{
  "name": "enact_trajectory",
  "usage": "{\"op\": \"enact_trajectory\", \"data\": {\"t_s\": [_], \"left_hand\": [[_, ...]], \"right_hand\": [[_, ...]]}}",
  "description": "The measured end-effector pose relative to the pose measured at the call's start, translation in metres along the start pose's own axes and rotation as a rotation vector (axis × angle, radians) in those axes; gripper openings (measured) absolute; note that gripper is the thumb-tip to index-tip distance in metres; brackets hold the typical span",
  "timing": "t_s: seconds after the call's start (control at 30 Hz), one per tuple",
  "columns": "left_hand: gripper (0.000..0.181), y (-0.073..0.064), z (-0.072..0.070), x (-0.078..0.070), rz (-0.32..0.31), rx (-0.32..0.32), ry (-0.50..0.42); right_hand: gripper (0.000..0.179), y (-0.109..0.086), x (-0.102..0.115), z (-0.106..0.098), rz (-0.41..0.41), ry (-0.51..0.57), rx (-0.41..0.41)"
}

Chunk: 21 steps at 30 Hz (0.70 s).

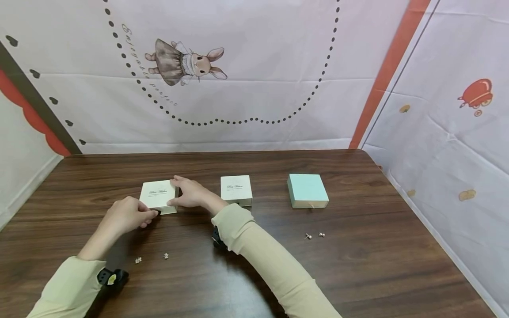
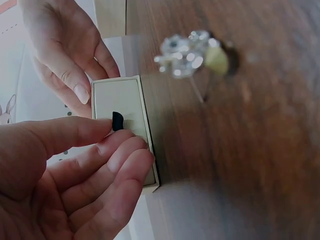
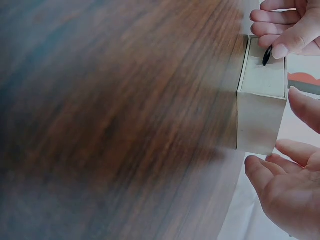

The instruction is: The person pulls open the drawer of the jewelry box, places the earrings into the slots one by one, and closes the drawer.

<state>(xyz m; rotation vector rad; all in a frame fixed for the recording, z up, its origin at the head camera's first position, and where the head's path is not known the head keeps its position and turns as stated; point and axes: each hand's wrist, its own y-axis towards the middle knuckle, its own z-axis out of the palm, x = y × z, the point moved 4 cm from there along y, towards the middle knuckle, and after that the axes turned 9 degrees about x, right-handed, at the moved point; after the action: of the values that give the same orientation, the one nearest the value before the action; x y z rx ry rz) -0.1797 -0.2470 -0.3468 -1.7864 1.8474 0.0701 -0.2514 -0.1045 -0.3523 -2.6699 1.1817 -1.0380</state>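
At the left of the table lies a cream-white jewelry box point(image 1: 153, 192) with "Best Wishes" printed on its top. My left hand point(image 1: 128, 215) pinches the small black ribbon tab point(image 2: 117, 121) on the front of the box's drawer point(image 2: 120, 95) between thumb and index finger. That drawer front sits flush inside its sleeve. My right hand point(image 1: 191, 193) holds the box's right end, thumb near the front top edge and fingers toward the back corner. Two small sparkling earrings, one to the left point(image 1: 138, 260) and one to the right point(image 1: 165, 255), lie in front of the box.
A second cream-white box point(image 1: 236, 187) stands mid-table, just beyond my right wrist. Farther right is a mint-green box point(image 1: 308, 187) with a light pull tab. Two stud earrings point(image 1: 308, 236) lie before it. A printed white cloth point(image 1: 254, 101) hangs along the back edge.
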Motion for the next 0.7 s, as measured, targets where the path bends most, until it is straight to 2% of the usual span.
{"op": "enact_trajectory", "data": {"t_s": [0.4, 0.7], "left_hand": [[0.03, 0.0018, 0.0027, -0.0012, -0.038, -0.002, -0.022], [0.023, 0.0029, 0.0032, -0.003, -0.015, -0.015, 0.001]], "right_hand": [[0.066, 0.0006, -0.0007, 0.0007, 0.019, -0.012, -0.008], [0.066, 0.0022, -0.0016, -0.0006, 0.035, -0.054, -0.007]]}}
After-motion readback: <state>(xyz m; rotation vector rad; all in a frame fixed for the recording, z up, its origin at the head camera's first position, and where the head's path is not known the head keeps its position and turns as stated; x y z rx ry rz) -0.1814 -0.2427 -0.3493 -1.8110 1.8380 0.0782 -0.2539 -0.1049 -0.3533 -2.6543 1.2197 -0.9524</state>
